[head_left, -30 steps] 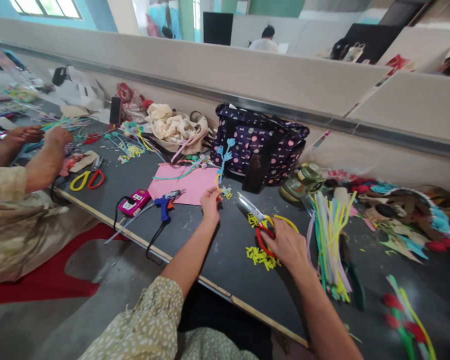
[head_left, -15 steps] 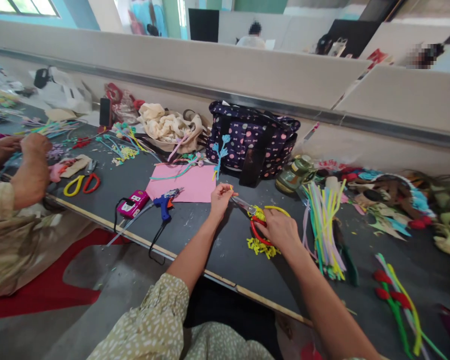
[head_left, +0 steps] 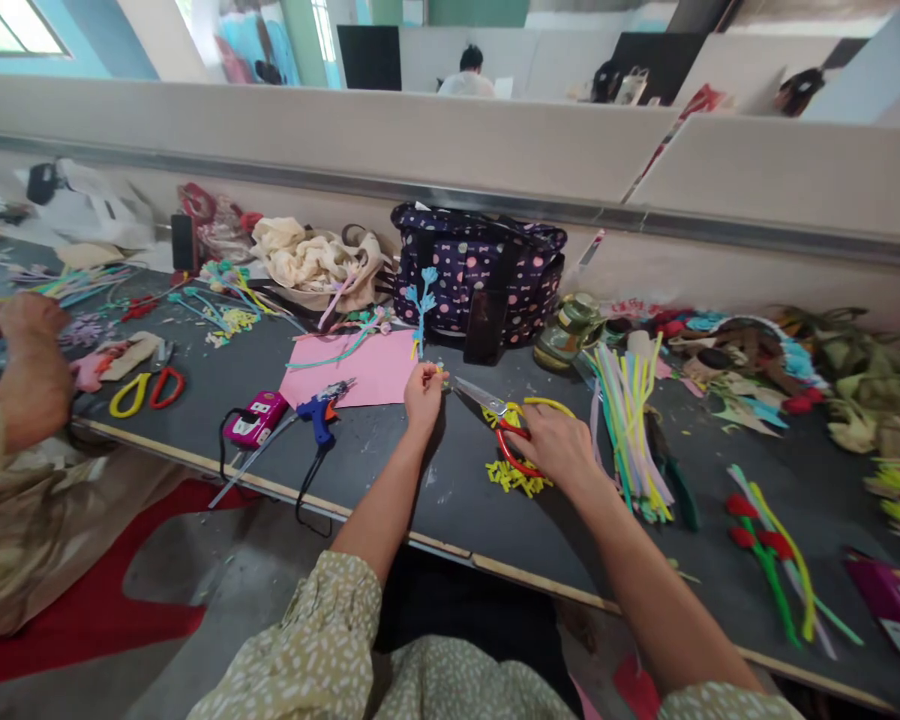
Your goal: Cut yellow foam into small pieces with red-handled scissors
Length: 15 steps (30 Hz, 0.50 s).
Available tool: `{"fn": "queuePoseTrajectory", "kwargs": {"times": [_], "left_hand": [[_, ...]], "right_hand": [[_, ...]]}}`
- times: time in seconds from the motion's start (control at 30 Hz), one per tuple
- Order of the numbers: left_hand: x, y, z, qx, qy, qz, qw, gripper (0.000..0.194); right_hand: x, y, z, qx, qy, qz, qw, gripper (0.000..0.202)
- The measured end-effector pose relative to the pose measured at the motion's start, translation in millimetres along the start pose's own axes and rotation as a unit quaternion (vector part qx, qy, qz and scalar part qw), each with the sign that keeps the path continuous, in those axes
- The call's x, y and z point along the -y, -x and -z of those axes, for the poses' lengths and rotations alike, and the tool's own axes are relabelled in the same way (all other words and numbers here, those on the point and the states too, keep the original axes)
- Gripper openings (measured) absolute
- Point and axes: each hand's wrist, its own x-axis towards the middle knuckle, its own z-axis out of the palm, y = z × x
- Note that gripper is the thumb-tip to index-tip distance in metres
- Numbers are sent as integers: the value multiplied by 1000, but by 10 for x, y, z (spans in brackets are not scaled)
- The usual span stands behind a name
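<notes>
Over a dark table (head_left: 465,510), pale partition (head_left: 390,130) behind, right hand (head_left: 560,445) grips scissors (head_left: 507,410) — left hand (head_left: 423,395) curled, hold unclear.

The metal-bladed scissors (head_left: 482,397) right of centre pair silver with one red and one yellow handle loop; the small chopped clippings (head_left: 516,479) below them are bright yellow. At centre, the slim flower stem (head_left: 422,305) is sky blue, the flat rectangular sheet (head_left: 382,372) plain pink. The plastic glue gun (head_left: 319,418), left of centre, is blue with orange. Upper centre, the navy fabric bag (head_left: 450,262) carries pink and white dots and bows. The counter (head_left: 487,535) is dark grey.
</notes>
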Motion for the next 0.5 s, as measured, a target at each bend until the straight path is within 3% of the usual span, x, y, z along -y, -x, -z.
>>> {"fn": "queuePoseTrajectory", "kwargs": {"times": [0.13,0.33,0.5], "left_hand": [[74,-8,-13,52,-5,-54,997,16],[164,-64,52,7,-117,-73,990,9],[249,-81,83,71,-236,-106,963,7]], "right_hand": [[-20,29,-44,-12,-9,-7,1000,37],[-141,59,-217,-37,-39,-46,997,42],[-309,112,-419,-64,-60,-88,992,46]]}}
